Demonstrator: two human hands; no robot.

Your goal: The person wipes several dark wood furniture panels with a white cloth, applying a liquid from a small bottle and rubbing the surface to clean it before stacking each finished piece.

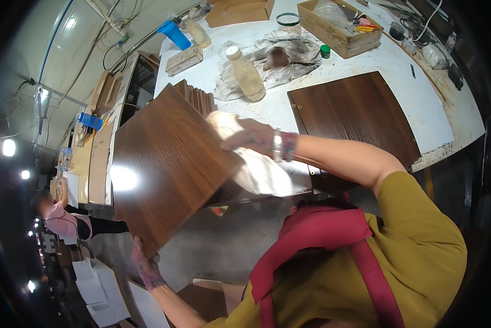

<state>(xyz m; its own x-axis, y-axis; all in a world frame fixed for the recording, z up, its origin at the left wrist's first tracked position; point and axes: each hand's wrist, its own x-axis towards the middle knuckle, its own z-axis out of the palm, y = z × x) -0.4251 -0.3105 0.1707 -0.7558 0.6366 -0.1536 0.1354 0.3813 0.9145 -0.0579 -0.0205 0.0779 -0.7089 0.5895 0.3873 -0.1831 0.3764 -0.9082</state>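
Observation:
A dark brown wood-grain panel (171,158) is held tilted in front of the table, with a bright light reflected on its face. My left hand (145,265) grips its lower corner, fingers partly behind the board. At the panel's right edge my right hand (253,136) is closed on a white cloth (262,170), which hangs down below it, slightly blurred. Another dark brown panel (355,112) lies flat on the table to the right, with small round fittings along its left edge. Behind the held panel, a stack of brown boards (195,98) is partly hidden.
The white table (431,104) bears a capped bottle (246,74), a crumpled stained cloth (300,53), a green cap (325,51), a wooden box (341,27) of supplies and a blue cup (174,35). White cartons (98,290) stand lower left. Another person (65,218) is at a far-left bench.

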